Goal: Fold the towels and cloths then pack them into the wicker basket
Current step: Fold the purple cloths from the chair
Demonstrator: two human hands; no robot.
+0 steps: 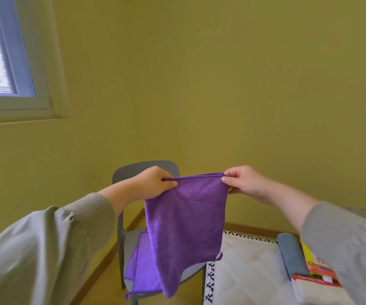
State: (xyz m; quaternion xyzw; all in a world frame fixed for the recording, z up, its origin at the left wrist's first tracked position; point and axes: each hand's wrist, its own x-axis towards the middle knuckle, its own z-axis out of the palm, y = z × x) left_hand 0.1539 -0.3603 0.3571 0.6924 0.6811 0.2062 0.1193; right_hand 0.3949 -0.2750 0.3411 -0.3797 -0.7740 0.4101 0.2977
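The left hand [155,181] and the right hand [245,183] each hold a top corner of a soft purple square cloth [186,227]. The fingers [168,183] of each hand are pinched tight on the top hem. The cloth is up in the air, touching nothing else, and it hangs flat. I think it is held up like this so it falls smooth and its edges line up for the first fold.

Under it stands a grey plastic chair [122,172]. A second purple cloth [144,269] lies open on the seat, with one corner over the front edge. It looks like it is waiting its turn.

On the right is the table [248,265], under a white quilted cover with black crosses along its edge. A folded grey-blue cloth [292,254] lies by the far edge, and a red and white cloth [314,285] lies nearer. The bare part of the cover looks like a good flat place to fold.

I cannot see the wicker basket, so packing seems far off.
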